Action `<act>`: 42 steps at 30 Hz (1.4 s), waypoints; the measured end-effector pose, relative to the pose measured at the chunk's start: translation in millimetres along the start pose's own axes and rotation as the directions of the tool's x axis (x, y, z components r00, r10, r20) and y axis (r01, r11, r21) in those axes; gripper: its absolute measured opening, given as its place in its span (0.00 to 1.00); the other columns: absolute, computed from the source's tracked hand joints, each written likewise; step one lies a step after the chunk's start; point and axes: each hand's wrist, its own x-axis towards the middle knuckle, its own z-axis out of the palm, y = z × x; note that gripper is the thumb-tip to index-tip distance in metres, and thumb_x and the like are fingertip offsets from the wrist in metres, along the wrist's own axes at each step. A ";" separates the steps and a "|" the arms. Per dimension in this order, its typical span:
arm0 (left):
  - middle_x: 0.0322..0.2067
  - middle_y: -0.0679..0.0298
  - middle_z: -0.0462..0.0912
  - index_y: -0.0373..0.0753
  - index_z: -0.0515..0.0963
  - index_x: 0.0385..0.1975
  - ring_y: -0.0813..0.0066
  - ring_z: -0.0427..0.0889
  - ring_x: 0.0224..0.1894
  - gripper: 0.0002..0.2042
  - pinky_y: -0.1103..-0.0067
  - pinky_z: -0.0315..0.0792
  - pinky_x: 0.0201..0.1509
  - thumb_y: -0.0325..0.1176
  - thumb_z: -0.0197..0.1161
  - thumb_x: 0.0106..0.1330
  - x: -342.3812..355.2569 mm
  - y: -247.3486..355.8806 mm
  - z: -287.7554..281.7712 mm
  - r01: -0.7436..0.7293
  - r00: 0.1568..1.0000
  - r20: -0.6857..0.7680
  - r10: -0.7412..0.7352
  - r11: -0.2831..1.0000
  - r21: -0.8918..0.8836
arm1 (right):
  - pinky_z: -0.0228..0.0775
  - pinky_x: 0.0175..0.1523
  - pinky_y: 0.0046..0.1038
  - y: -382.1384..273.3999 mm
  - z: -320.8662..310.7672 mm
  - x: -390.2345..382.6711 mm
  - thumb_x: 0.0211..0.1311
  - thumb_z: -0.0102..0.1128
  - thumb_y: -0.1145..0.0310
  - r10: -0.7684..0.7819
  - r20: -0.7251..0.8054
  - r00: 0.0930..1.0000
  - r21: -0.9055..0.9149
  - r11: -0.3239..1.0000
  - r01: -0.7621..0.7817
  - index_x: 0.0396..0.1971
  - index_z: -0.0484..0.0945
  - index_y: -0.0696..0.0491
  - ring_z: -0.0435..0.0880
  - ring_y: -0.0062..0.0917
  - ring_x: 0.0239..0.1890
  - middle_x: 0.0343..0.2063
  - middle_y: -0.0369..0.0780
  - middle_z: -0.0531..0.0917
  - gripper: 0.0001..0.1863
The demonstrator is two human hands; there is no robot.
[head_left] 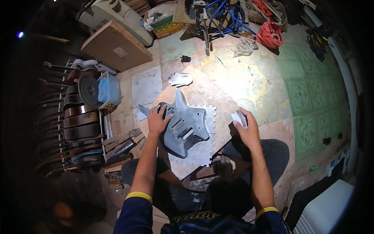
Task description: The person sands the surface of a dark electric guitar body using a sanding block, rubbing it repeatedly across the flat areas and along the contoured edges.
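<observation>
A dark grey electric guitar body (181, 124) with two pointed horns and cut-out cavities lies face up on a white foam mat (202, 150) with toothed edges. The mat sits on a pale board (218, 97) in front of me. My left hand (157, 121) grips the guitar body at its upper left, between the horns, with thumb and fingers bent over the surface. Off to the right, apart from the body, my right hand (248, 128) is closed around a small pale rectangular block (238, 118). The palm side of that hand is hidden.
Several guitars (82, 123) stand in a row at the left, beside a blue plastic container (109, 89) and a round grey lid (89, 90). Crumpled white paper (180, 79) lies beyond the guitar body. A brown panel (117, 46), blue tubing (230, 13) and a red bag (269, 35) are farther back.
</observation>
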 end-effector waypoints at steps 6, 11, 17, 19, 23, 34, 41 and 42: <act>0.52 0.47 0.75 0.47 0.78 0.61 0.44 0.72 0.57 0.40 0.53 0.65 0.61 0.71 0.65 0.55 -30.8 50.9 3.5 0.400 0.916 -0.010 -0.402 0.915 -0.058 | 0.68 0.64 0.38 15.0 8.0 2.5 0.60 0.70 0.69 -0.079 -0.011 0.997 -0.007 0.997 0.079 0.62 0.74 0.56 0.78 0.45 0.58 0.55 0.52 0.80 0.29; 0.64 0.42 0.69 0.49 0.72 0.69 0.40 0.62 0.69 0.35 0.48 0.54 0.71 0.63 0.60 0.66 -81.6 88.1 49.3 0.541 0.815 -0.186 -0.549 0.835 -0.097 | 0.70 0.63 0.39 19.5 20.5 2.4 0.60 0.70 0.68 -0.117 0.001 0.993 -0.024 0.993 0.117 0.62 0.74 0.56 0.79 0.46 0.57 0.54 0.52 0.80 0.30; 0.72 0.41 0.59 0.48 0.65 0.74 0.40 0.52 0.76 0.33 0.45 0.44 0.76 0.56 0.55 0.72 -117.4 126.3 52.8 0.260 0.944 -0.179 -0.276 0.960 -0.107 | 0.71 0.61 0.40 41.3 14.7 -2.6 0.59 0.71 0.67 -0.092 0.003 0.996 -0.081 0.992 0.092 0.62 0.74 0.55 0.80 0.47 0.55 0.52 0.53 0.81 0.30; 0.70 0.42 0.63 0.48 0.66 0.73 0.41 0.56 0.74 0.34 0.46 0.45 0.76 0.57 0.56 0.71 -113.2 125.5 40.3 0.221 0.957 -0.180 -0.228 0.973 -0.057 | 0.72 0.61 0.40 44.6 15.9 -2.1 0.59 0.72 0.67 -0.079 0.007 0.997 -0.081 0.994 0.079 0.62 0.74 0.55 0.80 0.47 0.55 0.52 0.54 0.81 0.30; 0.61 0.45 0.73 0.49 0.67 0.73 0.44 0.67 0.66 0.38 0.49 0.53 0.71 0.63 0.59 0.66 -80.9 124.0 12.2 0.241 0.969 -0.040 -0.243 0.969 -0.047 | 0.72 0.60 0.40 47.1 16.5 -0.3 0.59 0.72 0.67 -0.100 0.001 0.995 -0.093 0.991 0.099 0.62 0.74 0.55 0.81 0.47 0.54 0.52 0.54 0.81 0.31; 0.57 0.45 0.75 0.48 0.69 0.71 0.48 0.71 0.63 0.43 0.49 0.57 0.68 0.70 0.60 0.61 -81.8 123.9 21.3 0.310 0.951 0.015 -0.310 0.946 -0.099 | 0.72 0.61 0.40 43.4 15.1 -0.7 0.59 0.71 0.67 -0.102 0.013 0.995 -0.095 0.990 0.103 0.62 0.74 0.55 0.80 0.47 0.55 0.52 0.54 0.81 0.30; 0.55 0.44 0.76 0.51 0.69 0.72 0.45 0.75 0.58 0.43 0.53 0.64 0.62 0.73 0.57 0.61 -60.3 123.6 3.2 0.298 0.954 0.043 -0.296 0.954 -0.036 | 0.72 0.61 0.41 43.6 18.6 0.5 0.59 0.72 0.67 -0.128 0.006 0.992 -0.108 0.986 0.128 0.62 0.74 0.55 0.80 0.48 0.55 0.52 0.54 0.81 0.31; 0.54 0.44 0.76 0.52 0.68 0.72 0.44 0.77 0.57 0.44 0.53 0.66 0.61 0.73 0.57 0.61 -54.2 124.8 -1.7 0.335 0.939 0.090 -0.333 0.942 -0.005 | 0.72 0.61 0.41 43.4 19.3 0.5 0.59 0.72 0.67 -0.135 0.003 0.991 -0.120 0.984 0.135 0.62 0.74 0.55 0.80 0.48 0.55 0.52 0.54 0.81 0.31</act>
